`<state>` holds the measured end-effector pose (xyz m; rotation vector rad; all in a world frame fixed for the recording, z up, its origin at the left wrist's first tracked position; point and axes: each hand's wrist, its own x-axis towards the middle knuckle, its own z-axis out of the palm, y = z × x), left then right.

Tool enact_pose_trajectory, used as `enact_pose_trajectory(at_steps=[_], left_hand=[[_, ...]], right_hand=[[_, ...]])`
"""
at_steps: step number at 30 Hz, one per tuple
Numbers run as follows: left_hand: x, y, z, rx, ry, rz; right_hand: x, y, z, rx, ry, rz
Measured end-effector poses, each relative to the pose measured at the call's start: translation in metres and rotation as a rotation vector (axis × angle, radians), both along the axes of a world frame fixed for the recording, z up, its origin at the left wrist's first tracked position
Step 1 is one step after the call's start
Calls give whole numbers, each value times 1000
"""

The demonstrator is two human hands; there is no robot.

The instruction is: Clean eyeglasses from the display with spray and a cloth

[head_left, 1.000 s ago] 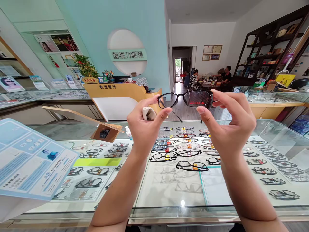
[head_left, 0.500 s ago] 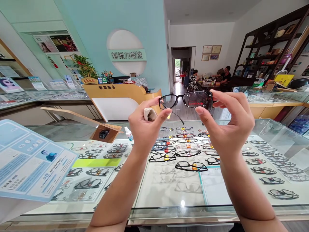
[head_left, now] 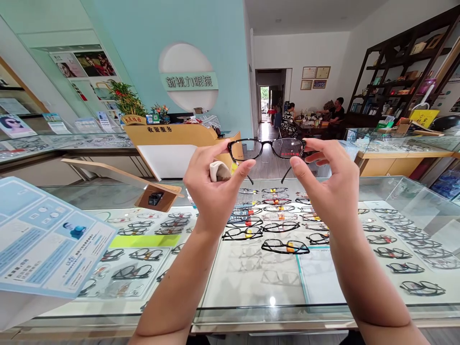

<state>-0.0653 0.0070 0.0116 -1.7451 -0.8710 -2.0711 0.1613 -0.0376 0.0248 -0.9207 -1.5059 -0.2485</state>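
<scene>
A pair of black-framed eyeglasses [head_left: 266,143] is held up in front of me, above the glass counter. Red lettering shows on its right lens, and the temples point down and away from the front. My left hand [head_left: 212,184] pinches the left end of the frame between thumb and fingers. A crumpled pale cloth [head_left: 219,171] is tucked in the same hand. At the other end, my right hand [head_left: 328,179] grips the frame's right corner with thumb and forefinger. Below them, rows of eyeglasses [head_left: 285,246] lie in the display counter [head_left: 251,287].
A blue-and-white printed board [head_left: 46,239] stands at the left. Behind it is a wooden stand [head_left: 156,197] on the counter. A yellow cashier desk [head_left: 172,139] is farther back. Two people [head_left: 288,120] sit at a table near the dark shelves [head_left: 395,76].
The eyeglasses have shifted slightly left and turned more square to me, with both temples now showing below. Both hands moved left with them, the right hand more.
</scene>
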Motion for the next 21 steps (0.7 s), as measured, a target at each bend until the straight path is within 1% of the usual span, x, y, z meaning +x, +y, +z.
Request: enact_pose_trajectory(at_steps=[4,9,12,15,21], left_hand=[[-2,1,-1,19,5,8],[-3,-2,-1,7,-11,4],[-3,-3,-1,14,-4,3],[-2,-3,0,55,10,-16],[-1,-4,1,97,23,-2]], right_hand=[[-1,0,0,-77,-13,9],[-1,2,0,-131,-19,34],[-2,3,-1,-146,-26,41],[-2,3,-1,-153,-24,46],[-2,4,-1,-166,-31,37]])
